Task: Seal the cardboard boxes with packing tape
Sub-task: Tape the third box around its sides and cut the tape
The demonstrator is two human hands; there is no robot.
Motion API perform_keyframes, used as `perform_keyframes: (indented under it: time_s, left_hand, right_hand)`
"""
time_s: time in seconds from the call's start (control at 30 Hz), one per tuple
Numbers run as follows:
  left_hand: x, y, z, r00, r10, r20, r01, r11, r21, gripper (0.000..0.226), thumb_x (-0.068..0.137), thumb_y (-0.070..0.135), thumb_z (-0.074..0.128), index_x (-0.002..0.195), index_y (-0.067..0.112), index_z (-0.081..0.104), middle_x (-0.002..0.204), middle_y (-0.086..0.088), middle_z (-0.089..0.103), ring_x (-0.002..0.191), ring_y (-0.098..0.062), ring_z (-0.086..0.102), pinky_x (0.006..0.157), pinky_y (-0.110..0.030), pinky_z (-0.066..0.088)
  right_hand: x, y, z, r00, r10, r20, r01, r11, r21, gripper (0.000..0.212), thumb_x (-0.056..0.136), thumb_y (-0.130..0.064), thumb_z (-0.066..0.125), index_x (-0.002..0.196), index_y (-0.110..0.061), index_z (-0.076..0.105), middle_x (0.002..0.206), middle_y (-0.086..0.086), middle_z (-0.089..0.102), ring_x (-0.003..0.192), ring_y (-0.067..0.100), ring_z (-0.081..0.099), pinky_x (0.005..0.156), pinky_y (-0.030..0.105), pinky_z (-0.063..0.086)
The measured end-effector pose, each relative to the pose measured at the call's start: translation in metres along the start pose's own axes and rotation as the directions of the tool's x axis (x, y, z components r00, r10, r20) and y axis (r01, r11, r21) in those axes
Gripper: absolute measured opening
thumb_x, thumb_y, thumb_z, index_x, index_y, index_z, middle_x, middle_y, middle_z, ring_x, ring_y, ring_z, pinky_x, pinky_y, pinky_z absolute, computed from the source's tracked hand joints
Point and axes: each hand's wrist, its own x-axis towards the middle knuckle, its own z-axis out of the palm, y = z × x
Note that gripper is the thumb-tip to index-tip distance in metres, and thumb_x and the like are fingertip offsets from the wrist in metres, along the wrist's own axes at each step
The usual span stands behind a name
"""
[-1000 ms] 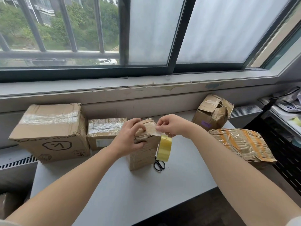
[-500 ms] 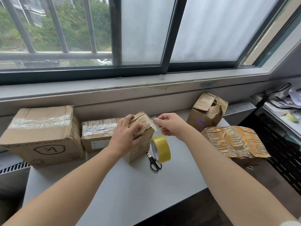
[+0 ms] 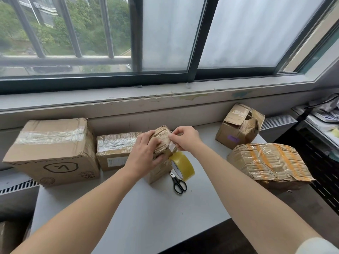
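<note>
A small upright cardboard box (image 3: 162,136) stands at the middle of a white table (image 3: 128,208), near its far edge below a window (image 3: 165,33). The left hand (image 3: 145,153) grips the box's top, fingers curled around it. The right hand (image 3: 185,138) pinches a strip of clear tape (image 3: 172,146) between thumb and fingertips at the box's upper right edge; the strip lies down that corner toward one yellowish tape roll (image 3: 182,165), which stands on edge just beside the box. One pair of black-handled scissors (image 3: 178,182) lies flat in front of the roll. Five boxes sit on the table in all. To the left are a large taped box (image 3: 53,149) and a medium taped box (image 3: 113,149), touching side by side. To the right are a crumpled box with open flaps (image 3: 238,127) and, nearer, a squashed box with orange tape stripes (image 3: 267,162).
</note>
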Motion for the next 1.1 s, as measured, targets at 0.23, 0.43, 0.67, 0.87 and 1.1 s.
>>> perform_keyframes:
  time_s: [0.23, 0.43, 0.67, 0.87, 1.1]
  left_hand:
    - [0.003, 0.0, 0.0, 1.0, 0.008, -0.006, -0.009, 1.0, -0.025, 0.056, 0.083, 0.056, 0.057, 0.112, 0.008, 0.061, 0.139, -0.02, 0.053, 0.126, -0.041, 0.048, 0.106, -0.05, 0.043]
    - [0.007, -0.003, 0.0, 1.0, -0.018, -0.011, 0.017, 0.997, -0.069, 0.06, 0.076, 0.048, 0.069, 0.116, 0.006, 0.053, 0.14, -0.015, 0.053, 0.126, -0.034, 0.047, 0.106, -0.044, 0.042]
    - [0.008, -0.002, 0.0, 0.998, -0.016, -0.058, 0.012, 0.998, -0.065, 0.066, 0.075, 0.049, 0.067, 0.121, 0.004, 0.054, 0.137, -0.014, 0.056, 0.123, -0.031, 0.048, 0.103, -0.043, 0.043]
    - [0.009, -0.006, 0.004, 0.998, 0.05, -0.046, -0.048, 0.998, 0.038, 0.054, 0.076, 0.04, 0.072, 0.117, 0.009, 0.056, 0.135, -0.017, 0.054, 0.119, -0.039, 0.05, 0.098, -0.05, 0.048]
    - [0.01, -0.017, 0.0, 0.999, 0.034, -0.011, -0.034, 0.997, 0.063, 0.053, 0.08, 0.039, 0.073, 0.122, 0.015, 0.049, 0.14, -0.02, 0.049, 0.12, -0.045, 0.049, 0.1, -0.056, 0.048]
  right_hand:
    - [0.004, 0.002, 0.006, 0.994, -0.079, -0.081, 0.066, 0.987, -0.146, 0.016, 0.085, -0.034, 0.079, 0.077, -0.022, 0.073, 0.068, -0.001, 0.071, 0.054, 0.018, 0.071, 0.067, 0.041, 0.064]
    - [0.005, -0.002, -0.002, 1.0, 0.012, -0.023, -0.012, 1.0, -0.007, 0.014, 0.086, -0.029, 0.08, 0.081, -0.017, 0.075, 0.08, 0.004, 0.074, 0.056, 0.016, 0.066, 0.061, 0.029, 0.063]
    - [0.009, -0.011, -0.002, 0.999, -0.013, 0.05, 0.009, 0.997, 0.078, 0.017, 0.087, -0.029, 0.08, 0.078, -0.017, 0.073, 0.071, 0.002, 0.067, 0.054, 0.016, 0.056, 0.057, 0.027, 0.054]
    - [0.005, -0.014, -0.002, 0.999, -0.005, 0.054, 0.0, 0.996, 0.094, 0.015, 0.088, -0.026, 0.078, 0.078, -0.016, 0.073, 0.067, 0.001, 0.063, 0.052, 0.014, 0.053, 0.053, 0.023, 0.049]
    - [0.002, -0.034, -0.025, 0.998, -0.06, 0.0, 0.059, 0.972, 0.227, 0.02, 0.089, -0.026, 0.078, 0.075, -0.015, 0.069, 0.06, -0.003, 0.056, 0.04, 0.008, 0.041, 0.041, 0.019, 0.033]
